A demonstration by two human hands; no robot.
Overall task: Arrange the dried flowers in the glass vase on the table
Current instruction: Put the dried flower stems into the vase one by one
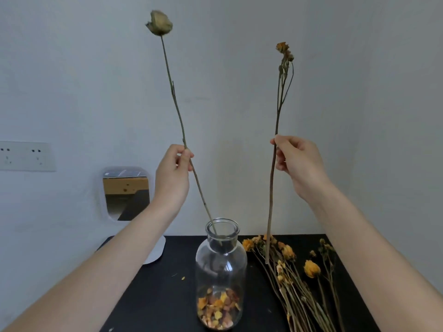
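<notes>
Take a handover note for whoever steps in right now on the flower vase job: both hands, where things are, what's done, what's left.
Left hand pinches the pale rose stem; its lower end is just inside the neck of the glass vase.
Right hand pinches the orange sprig, held upright to the right of the vase, outside it.
Vase stands on the black table, loose petals at its bottom.
Done: no stem fully seated yet.
Left: lower the rose, add the sprig, then the flower pile lying on the table.
</notes>
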